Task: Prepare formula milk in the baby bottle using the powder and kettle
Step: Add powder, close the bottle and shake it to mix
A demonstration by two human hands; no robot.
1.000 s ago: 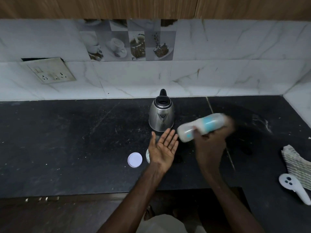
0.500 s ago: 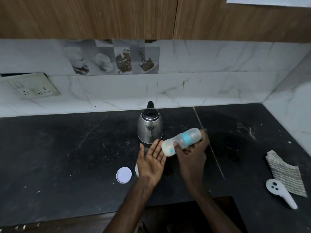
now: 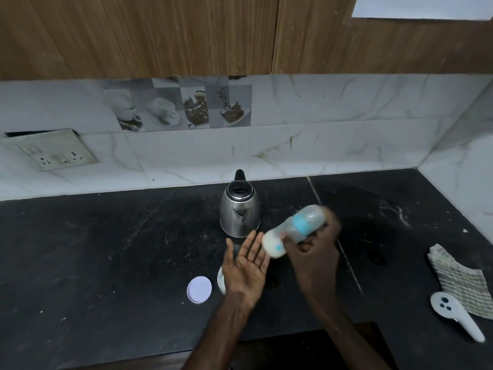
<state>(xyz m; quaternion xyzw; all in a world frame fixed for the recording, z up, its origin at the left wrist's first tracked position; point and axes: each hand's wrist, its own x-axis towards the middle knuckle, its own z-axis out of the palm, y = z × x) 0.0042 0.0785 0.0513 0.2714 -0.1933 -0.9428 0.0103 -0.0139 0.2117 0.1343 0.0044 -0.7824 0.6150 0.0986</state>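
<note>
Wooden cabinets [image 3: 160,36] run above a marble-tiled backsplash [image 3: 333,124], which carries a switch plate [image 3: 50,150] at far left. Below lies a black countertop [image 3: 93,249].

A steel kettle [image 3: 240,209] stands upright at centre rear, lid open, spout facing the camera. It stands directly behind the hands.

The right hand [image 3: 312,255] is wrapped round the middle of the baby bottle [image 3: 293,231], which is held in the air just in front and to the right of the kettle. The left hand [image 3: 248,265] is spread flat, palm up, fingers straight, beside it.

The bottle's long axis runs diagonally, close to level. Its white, milky end points down-left at the left fingertips [image 3: 260,243]; contact cannot be confirmed. The clearer end points up-right. A blue band circles the mid-section. The bottle is motion-blurred; which end carries the teat cannot be told.

A checked cloth [image 3: 458,284] lies at far right, with a white handheld device [image 3: 453,313] overlapping its near edge.

A round white lid [image 3: 199,289] lies flat left of the left wrist. A pale container [image 3: 221,283] is mostly hidden behind that wrist.
</note>
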